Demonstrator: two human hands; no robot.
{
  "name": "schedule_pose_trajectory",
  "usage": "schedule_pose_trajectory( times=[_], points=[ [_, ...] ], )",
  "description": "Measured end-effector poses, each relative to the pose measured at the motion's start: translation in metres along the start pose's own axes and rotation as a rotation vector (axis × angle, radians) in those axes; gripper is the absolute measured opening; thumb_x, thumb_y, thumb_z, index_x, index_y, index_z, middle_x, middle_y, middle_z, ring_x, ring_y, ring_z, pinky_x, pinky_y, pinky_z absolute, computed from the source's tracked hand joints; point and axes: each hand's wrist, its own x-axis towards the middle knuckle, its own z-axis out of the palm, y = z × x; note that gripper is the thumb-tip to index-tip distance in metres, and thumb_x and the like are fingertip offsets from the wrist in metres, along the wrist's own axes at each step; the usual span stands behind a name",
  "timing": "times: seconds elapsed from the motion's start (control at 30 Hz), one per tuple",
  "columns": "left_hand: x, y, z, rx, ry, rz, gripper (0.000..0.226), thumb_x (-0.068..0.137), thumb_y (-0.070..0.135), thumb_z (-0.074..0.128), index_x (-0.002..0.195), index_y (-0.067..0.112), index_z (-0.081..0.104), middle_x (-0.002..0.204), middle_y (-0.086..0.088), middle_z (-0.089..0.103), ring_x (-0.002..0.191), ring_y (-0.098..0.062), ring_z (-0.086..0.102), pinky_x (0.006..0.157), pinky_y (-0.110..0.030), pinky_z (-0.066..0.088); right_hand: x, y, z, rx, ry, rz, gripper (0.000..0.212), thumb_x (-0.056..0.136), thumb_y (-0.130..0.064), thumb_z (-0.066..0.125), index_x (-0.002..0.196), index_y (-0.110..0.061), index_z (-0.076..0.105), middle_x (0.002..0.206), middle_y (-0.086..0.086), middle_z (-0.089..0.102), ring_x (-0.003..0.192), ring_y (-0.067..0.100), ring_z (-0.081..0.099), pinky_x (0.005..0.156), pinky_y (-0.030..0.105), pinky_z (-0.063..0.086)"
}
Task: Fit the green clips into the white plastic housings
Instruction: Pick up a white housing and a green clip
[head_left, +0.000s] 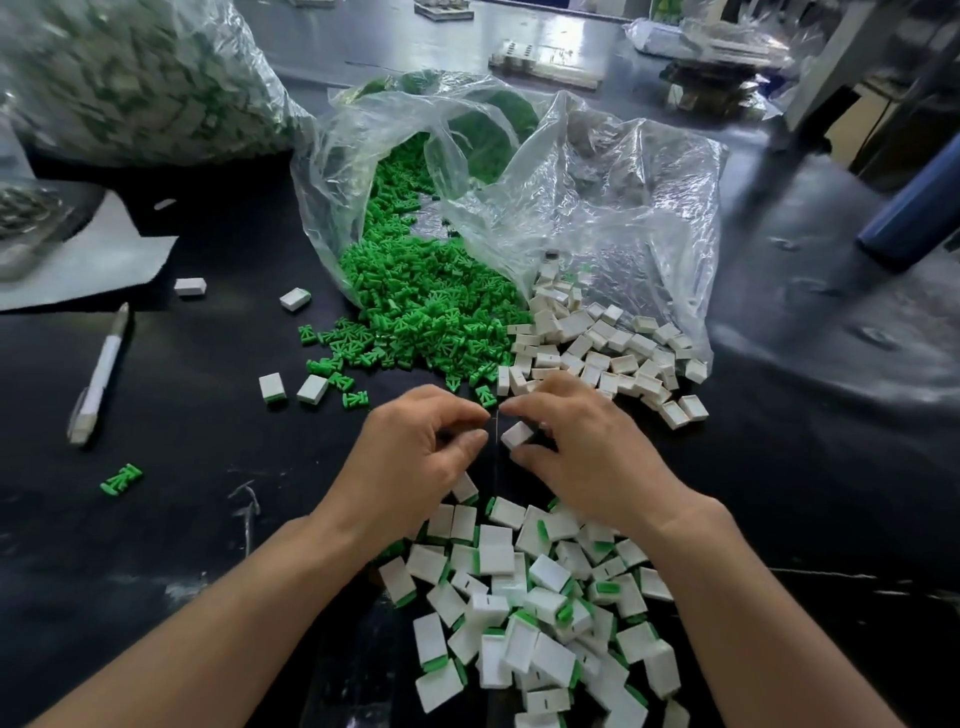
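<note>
Green plastic clips spill in a loose heap from the mouth of a crumpled clear plastic bag onto the dark tabletop. The empty white box-shaped plastic housings are heaped just beside them on my right. The finished white housings with green edges are piled near me, under my wrists. My right hand pinches a single white housing between thumb and fingers, tilted above the table between the two hands. My left hand is curled, thumb and forefinger tips drawn together just beside that housing. I cannot tell whether a clip sits in that pinch, since nothing green shows there. I judge this to be the insertion step, or the instant before it. To do it well, I would turn the housing so its open end faces the left fingertips. I would hold it by its flat sides so the opening is not squeezed, then line the clip up square with the slot before pushing. A skewed clip will likely jam or sit proud, so I would press straight in until only a green edge shows, as on the finished ones. If the left pinch is empty, the nearest loose clips lie just beyond my fingertips. A white pen and one stray green clip lie well apart to my left.
</note>
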Motion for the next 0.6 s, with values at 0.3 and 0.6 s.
schedule_pose_trajectory(
  times=[0.3,0.6],
  points=[
    [-0.004,0.005,0.001,-0.214,-0.117,-0.058,0.035,0.074,0.011,0.075,0.104,0.027,0.067,0.077,0.009,0.067,0.065,0.005,0.06,0.063,-0.01,0.048,-0.006,0.002,0.003,0.389,0.117,-0.053,0.019,0.075,-0.003,0.072,0.086,-0.015,0.062,0.079,-0.007,0.059,0.072,0.007,0.058,0.068,0.018,0.049],
    [0.002,0.001,-0.009,-0.239,0.061,-0.193,0.023,0.075,0.0,0.072,0.07,0.022,0.069,0.069,-0.001,0.07,0.065,-0.02,0.065,0.062,-0.03,0.052,0.004,0.001,0.0,0.301,0.211,-0.021,0.016,0.085,-0.005,0.06,0.093,-0.014,0.069,0.086,-0.006,0.066,0.079,0.006,0.059,0.077,0.014,0.045]
  ],
)
